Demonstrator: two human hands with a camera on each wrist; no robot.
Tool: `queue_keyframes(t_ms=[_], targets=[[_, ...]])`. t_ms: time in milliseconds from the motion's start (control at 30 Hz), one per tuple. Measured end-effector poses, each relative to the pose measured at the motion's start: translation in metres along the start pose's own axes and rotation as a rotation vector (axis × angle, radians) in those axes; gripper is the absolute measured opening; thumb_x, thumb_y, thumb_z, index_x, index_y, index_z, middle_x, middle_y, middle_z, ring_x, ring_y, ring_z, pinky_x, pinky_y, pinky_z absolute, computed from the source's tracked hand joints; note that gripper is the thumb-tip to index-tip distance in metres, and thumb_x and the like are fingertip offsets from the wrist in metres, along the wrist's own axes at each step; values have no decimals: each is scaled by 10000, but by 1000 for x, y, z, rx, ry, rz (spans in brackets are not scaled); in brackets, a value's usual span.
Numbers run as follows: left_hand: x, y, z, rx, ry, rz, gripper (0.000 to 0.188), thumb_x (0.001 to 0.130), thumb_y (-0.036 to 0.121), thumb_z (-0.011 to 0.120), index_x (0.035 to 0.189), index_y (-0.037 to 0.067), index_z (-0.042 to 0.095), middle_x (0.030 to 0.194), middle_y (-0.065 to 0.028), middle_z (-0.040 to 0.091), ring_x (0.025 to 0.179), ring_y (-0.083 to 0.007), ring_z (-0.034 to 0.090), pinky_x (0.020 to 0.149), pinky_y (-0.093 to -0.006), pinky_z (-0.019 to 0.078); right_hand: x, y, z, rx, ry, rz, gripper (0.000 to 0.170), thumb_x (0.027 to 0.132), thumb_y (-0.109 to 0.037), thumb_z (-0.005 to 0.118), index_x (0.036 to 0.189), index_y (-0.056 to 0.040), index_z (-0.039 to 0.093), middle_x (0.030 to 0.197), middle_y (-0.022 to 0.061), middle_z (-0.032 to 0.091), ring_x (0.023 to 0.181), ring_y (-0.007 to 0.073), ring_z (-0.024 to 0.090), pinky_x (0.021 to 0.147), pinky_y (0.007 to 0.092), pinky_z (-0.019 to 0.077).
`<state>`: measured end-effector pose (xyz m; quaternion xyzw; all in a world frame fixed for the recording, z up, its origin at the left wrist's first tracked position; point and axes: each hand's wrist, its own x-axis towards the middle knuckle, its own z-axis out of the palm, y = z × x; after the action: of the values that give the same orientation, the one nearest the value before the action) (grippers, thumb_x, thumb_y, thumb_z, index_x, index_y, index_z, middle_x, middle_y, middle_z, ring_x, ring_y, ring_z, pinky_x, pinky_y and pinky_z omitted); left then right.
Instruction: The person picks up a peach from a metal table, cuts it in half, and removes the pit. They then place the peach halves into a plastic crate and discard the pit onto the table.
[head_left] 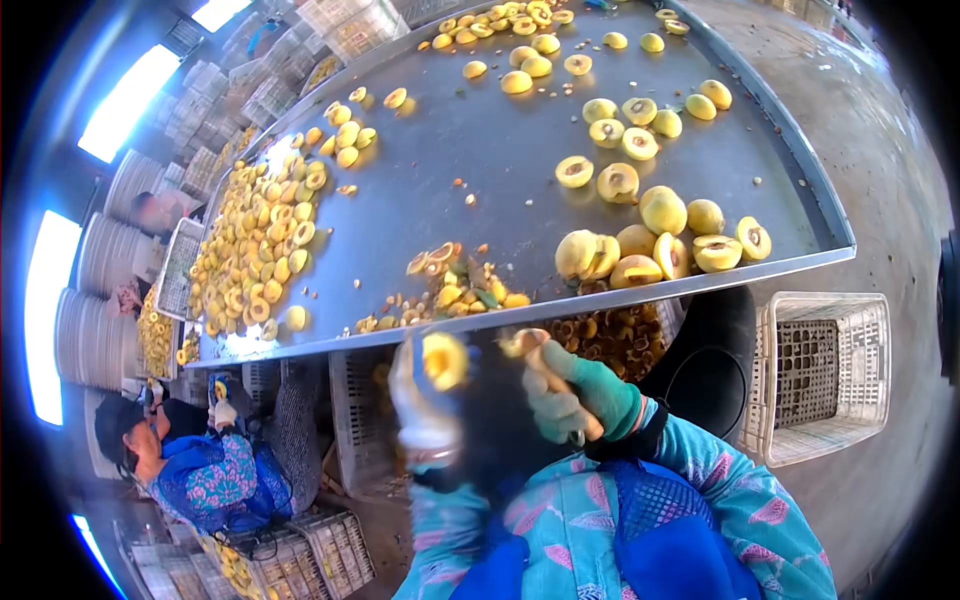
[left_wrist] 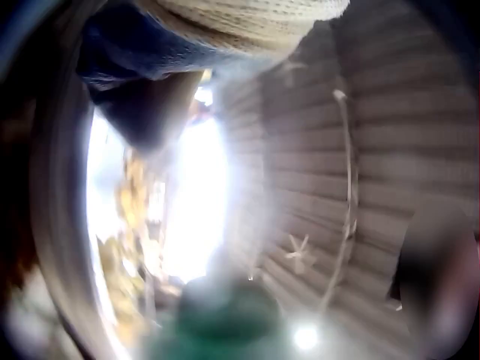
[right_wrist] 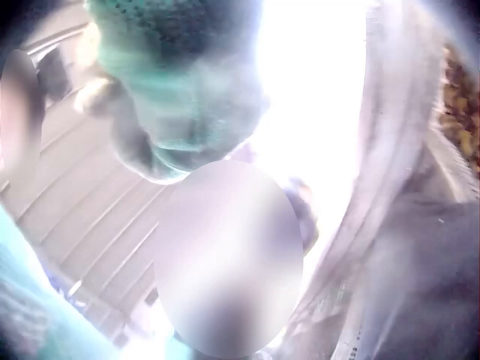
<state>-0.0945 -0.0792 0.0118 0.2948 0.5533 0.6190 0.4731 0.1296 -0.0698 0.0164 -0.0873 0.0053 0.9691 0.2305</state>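
In the head view my left hand [head_left: 425, 405], in a white and blue glove, is blurred by motion and holds a yellow peach half [head_left: 444, 361] with its cut face showing. My green-gloved right hand [head_left: 590, 392] grips a wooden-handled tool [head_left: 541, 372] beside it, just below the table's near edge. Blur hides the detail at the tool's upper end. Left wrist view: the pale knitted glove [left_wrist: 247, 26] fills the top. Right wrist view: the green glove [right_wrist: 184, 97] appears from close by, its fingers curled.
A metal table [head_left: 420, 210] with a raised rim bears peach halves [head_left: 640, 143], a large yellow heap [head_left: 255, 245] and scraps [head_left: 455, 285]. A white crate [head_left: 830, 380] stands at right; brown pits [head_left: 615, 340] lie under the edge. Another person [head_left: 205, 470] sits at left.
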Motion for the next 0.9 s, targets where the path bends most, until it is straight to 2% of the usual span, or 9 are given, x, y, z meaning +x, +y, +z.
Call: queue_keyframes(t_ms=[100,167,300,367,500,567,600,733,900], targets=[[14,27,-2,1654,348,665,380,762,201,725,1062,-12,632,1045,-182,645,991,-299,616,876,-389,489,11,-17,-106,31,658,-64,345,959,-496,445,902,-162,510,578,-20,430,431,110,417,422,275,366],[37,33,49,1126,-69,747,461,734,228,731,1128,22,608,1180,-203,590,1124,-361,539,994,-445,406,1,-20,-81,-58,604,-21,350,953,-494,457,863,-159,505,576,-16,430,430,112,417,402,274,354],[87,-27,156,1428,-755,857,562,696,162,711,1224,43,560,1250,-184,546,1166,-336,527,1000,-382,420,-14,-11,-46,-595,617,-222,370,945,-501,471,795,-163,492,574,-10,425,427,110,405,364,254,320],[105,-16,165,1183,-925,544,597,693,103,664,1272,57,529,1246,-182,555,1158,-337,531,1002,-368,419,-22,-18,-43,-719,661,-327,365,950,-496,467,811,-160,496,579,-14,419,426,100,386,369,233,311],[100,10,131,124,-863,-390,550,777,59,593,1316,44,483,1213,-135,564,1065,-265,598,868,-364,524,-24,-36,-29,-449,778,-446,353,975,-433,456,824,-118,507,598,-27,439,460,91,396,407,237,321],[79,13,119,-185,-843,-375,541,799,81,581,1321,9,460,1218,-138,568,1055,-265,599,860,-393,532,-1,-28,-44,-1171,691,-950,379,977,-429,460,837,-80,505,609,-21,470,497,85,443,448,252,355],[63,17,122,-275,-826,-326,454,875,143,555,1293,-16,478,1217,-135,570,1045,-236,596,875,-358,517,-9,-33,-20,-1428,819,-876,302,961,-349,460,984,-63,554,765,207,606,693,403,604,600,471,476],[46,-9,120,215,-635,264,366,974,250,488,1219,-18,538,1182,-126,587,1049,-195,584,922,-312,473,0,-41,-8,-1727,891,-817,348,961,-376,461,903,-37,513,736,229,607,711,423,605,597,503,465],[35,-16,128,-135,-518,-73,301,983,184,462,1184,-16,562,1142,-104,604,1049,-178,576,936,-303,458,4,-39,-13,-1669,923,-890,366,968,-386,449,909,-28,497,743,246,602,718,431,602,604,505,463]])
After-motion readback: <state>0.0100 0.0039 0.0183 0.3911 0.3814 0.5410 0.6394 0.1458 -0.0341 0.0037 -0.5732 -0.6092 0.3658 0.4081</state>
